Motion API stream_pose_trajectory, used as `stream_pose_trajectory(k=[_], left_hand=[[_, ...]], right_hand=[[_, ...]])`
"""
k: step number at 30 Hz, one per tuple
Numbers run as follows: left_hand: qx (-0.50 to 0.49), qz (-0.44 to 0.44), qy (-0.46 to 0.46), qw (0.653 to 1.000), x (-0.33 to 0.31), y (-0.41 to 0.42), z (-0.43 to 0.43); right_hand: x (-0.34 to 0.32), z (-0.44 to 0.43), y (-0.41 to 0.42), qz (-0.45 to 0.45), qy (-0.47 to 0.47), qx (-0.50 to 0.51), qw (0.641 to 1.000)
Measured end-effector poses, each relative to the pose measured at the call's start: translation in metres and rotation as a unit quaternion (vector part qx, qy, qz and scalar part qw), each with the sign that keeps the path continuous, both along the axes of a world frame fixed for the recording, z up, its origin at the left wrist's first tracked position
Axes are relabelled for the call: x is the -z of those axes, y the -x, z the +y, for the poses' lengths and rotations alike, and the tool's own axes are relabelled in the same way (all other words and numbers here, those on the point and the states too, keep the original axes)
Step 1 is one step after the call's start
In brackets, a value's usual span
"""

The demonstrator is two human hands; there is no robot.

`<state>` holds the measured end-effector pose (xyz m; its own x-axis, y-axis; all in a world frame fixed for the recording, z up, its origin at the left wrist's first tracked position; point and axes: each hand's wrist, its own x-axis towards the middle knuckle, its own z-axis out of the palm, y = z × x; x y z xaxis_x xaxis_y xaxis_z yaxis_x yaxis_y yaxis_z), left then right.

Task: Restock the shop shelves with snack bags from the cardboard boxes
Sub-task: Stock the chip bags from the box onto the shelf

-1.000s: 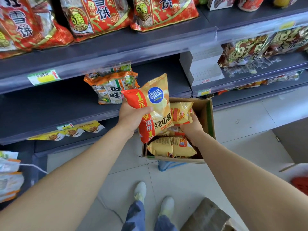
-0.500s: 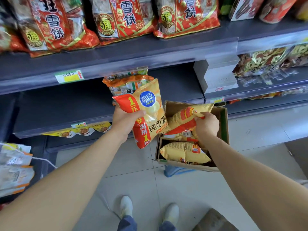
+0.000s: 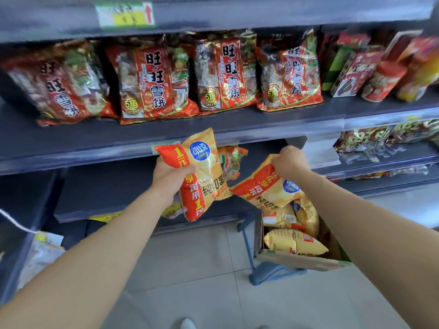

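Bags: my right hand [image 3: 288, 160] has now lifted a second bag [image 3: 263, 186] out of the box [image 3: 299, 260], pinching its top edge. My left hand [image 3: 169, 174] still squeezes the first bag [image 3: 202, 176] upright by the shelf [image 3: 114, 186]. So I think both can go on next. That dark shelf has lots of bare room. The box sits low by the pale tile floor [image 3: 190, 269].

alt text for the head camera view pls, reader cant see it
Each hand holds a yellow and red chip bag: the left hand before a dark shelf, the right hand over a cardboard box of more bags. Red snack bags line the shelf above.
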<state>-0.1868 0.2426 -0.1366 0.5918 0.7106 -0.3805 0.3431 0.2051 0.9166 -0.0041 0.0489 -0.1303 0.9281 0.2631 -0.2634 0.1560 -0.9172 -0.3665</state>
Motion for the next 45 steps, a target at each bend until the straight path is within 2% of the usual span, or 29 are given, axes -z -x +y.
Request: stream_pose_trajectory(k=[4, 10, 12, 14, 17, 19, 22, 29, 36, 41, 45], left_hand=[[0.009, 0.049, -0.021, 0.999, -0.002, 0.051, 0.059], [-0.03, 0.089, -0.027, 0.995, 0.008, 0.122, 0.134], [-0.038, 0.108, -0.029, 0.993, 0.016, 0.139, 0.153], [-0.046, 0.134, -0.034, 0.989, 0.027, 0.152, 0.166], [-0.075, 0.163, -0.026, 0.984, 0.04, 0.163, 0.181], [-0.095, 0.165, -0.01, 0.982, 0.05, 0.166, 0.193], [-0.123, 0.171, 0.0, 0.978, 0.071, 0.168, 0.21], [-0.168, 0.145, 0.009, 0.975, 0.132, 0.166, 0.251], [-0.148, 0.075, -0.056, 0.985, 0.208, 0.152, 0.333], [-0.156, -0.006, -0.096, 0.983, 0.258, 0.129, 0.386], [-0.144, -0.023, -0.122, 0.982, 0.297, 0.112, 0.422]], right_hand=[[-0.008, 0.061, 0.034, 0.019, -0.016, -0.016, 1.0], [0.005, 0.154, 0.083, 0.052, -0.038, -0.107, 0.992], [0.011, 0.175, 0.102, 0.068, -0.008, -0.157, 0.985], [0.016, 0.196, 0.118, 0.042, 0.076, -0.212, 0.973], [0.025, 0.224, 0.13, 0.023, 0.174, -0.304, 0.936], [0.037, 0.244, 0.133, 0.033, 0.166, -0.316, 0.934], [0.067, 0.271, 0.137, 0.052, 0.096, -0.272, 0.956], [0.139, 0.323, 0.154, -0.031, 0.05, -0.296, 0.953], [0.221, 0.387, 0.147, -0.162, 0.018, -0.327, 0.931], [0.267, 0.436, 0.131, -0.269, 0.022, -0.344, 0.899], [0.286, 0.467, 0.121, -0.347, 0.025, -0.346, 0.871]])
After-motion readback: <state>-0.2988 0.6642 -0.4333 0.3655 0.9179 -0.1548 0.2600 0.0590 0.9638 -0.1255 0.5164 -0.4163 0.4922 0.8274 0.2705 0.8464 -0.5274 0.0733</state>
